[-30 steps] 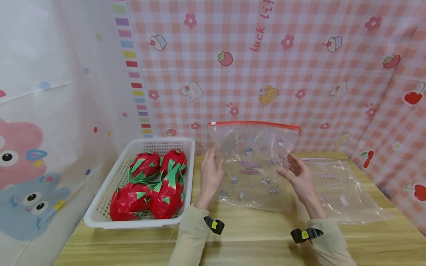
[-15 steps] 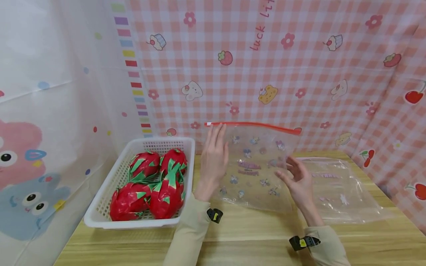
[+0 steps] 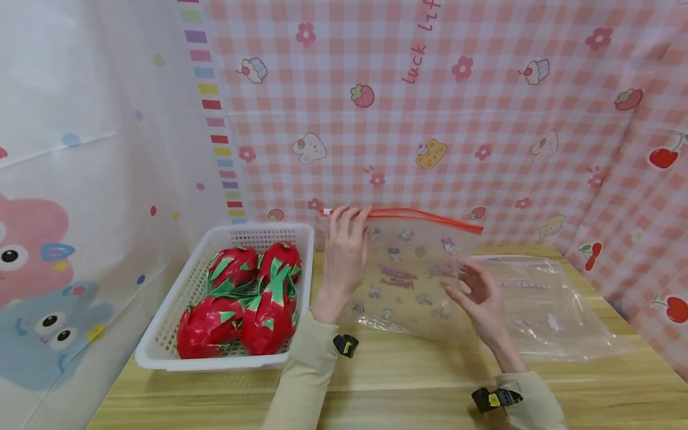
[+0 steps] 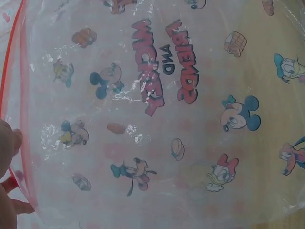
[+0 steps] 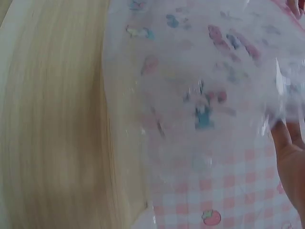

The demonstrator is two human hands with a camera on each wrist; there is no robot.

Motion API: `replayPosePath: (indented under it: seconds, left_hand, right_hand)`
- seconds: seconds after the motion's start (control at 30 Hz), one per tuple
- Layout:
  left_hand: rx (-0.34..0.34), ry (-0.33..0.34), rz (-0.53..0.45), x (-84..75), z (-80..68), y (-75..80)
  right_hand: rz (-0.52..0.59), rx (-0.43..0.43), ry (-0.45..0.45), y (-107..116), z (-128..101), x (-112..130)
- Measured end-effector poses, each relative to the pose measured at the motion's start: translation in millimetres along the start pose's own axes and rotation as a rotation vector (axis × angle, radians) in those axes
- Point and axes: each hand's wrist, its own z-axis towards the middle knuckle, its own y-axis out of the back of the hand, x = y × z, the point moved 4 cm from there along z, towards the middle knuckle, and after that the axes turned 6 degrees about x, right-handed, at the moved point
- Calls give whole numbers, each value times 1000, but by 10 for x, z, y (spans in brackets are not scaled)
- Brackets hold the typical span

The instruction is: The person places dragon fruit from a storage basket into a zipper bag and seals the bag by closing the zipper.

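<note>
A clear printed zip bag (image 3: pixel 416 275) is held upright over the wooden table (image 3: pixel 408 382), its red zip strip (image 3: pixel 424 215) uppermost and its long axis run sideways, from the left hand (image 3: pixel 344 263) across towards the right hand (image 3: pixel 478 295); the strip slopes slightly down to the right. The left end of the strip is pinched by the left hand, fingers curled over the top edge, with the rest of the bag hanging just to that hand's right. The right hand is held with fingers loosely spread against the bag's lower right part — whether anything is actually gripped there cannot be told. In the left wrist view the print is made plain: cartoon mice and ducks and red lettering, turned sideways, with the fingertips (image 4: pixel 12 143) at the red edge; none of this is legible from the head camera. The right wrist view, blurred, shows the bag's lower edge just above the table and the right fingers (image 5: pixel 288 157) seen through the film. Only the head view takes in what lies beyond the hands — a white basket (image 3: pixel 166 334) of red dragon fruits (image 3: pixel 242 298) just left of the left hand, and a second clear bag (image 3: pixel 548 304) lying flat to the right of the right hand.
</note>
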Motion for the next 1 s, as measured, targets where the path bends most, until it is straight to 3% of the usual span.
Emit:
replayPosePath:
  seconds: [0.13, 0.23, 0.37, 0.5, 0.57, 0.67, 0.77, 0.83, 0.9, 0.93, 1.0]
  left_hand:
    - [-48, -42, -33, 33, -28, 2]
    - [-75, -97, -66, 42, -42, 4]
    - [-98, -160, -110, 49, -59, 10]
    - [-99, -214, -138, 46, -89, 24]
    - [-101, -240, -142, 36, -109, 28]
    - [-101, -268, -153, 16, -120, 21]
    - [-108, -269, -152, 1, -117, 3]
    - [-108, -245, -166, -21, -111, -30]
    - [-96, -159, -185, -33, -110, -52]
    - [-81, -86, -204, -37, -110, -59]
    - [-26, 127, -287, -46, -118, -67]
  right_hand:
    - [127, 142, -40, 74, 107, 106]
    - [124, 160, -138, 163, 340, 244]
    - [-82, 252, -385, 179, 765, 452]
    - [-349, 491, -577, 27, 1109, 578]
    - [-451, 572, -634, -69, 1205, 591]
    - [-552, 629, -688, -199, 1275, 573]
    - [-551, 664, -723, -302, 1298, 524]
    - [-518, 645, -753, -327, 1296, 503]
    - [-496, 616, -768, -343, 1299, 487]
    - [-486, 595, -769, -346, 1301, 483]
    - [-489, 558, -764, -349, 1302, 485]
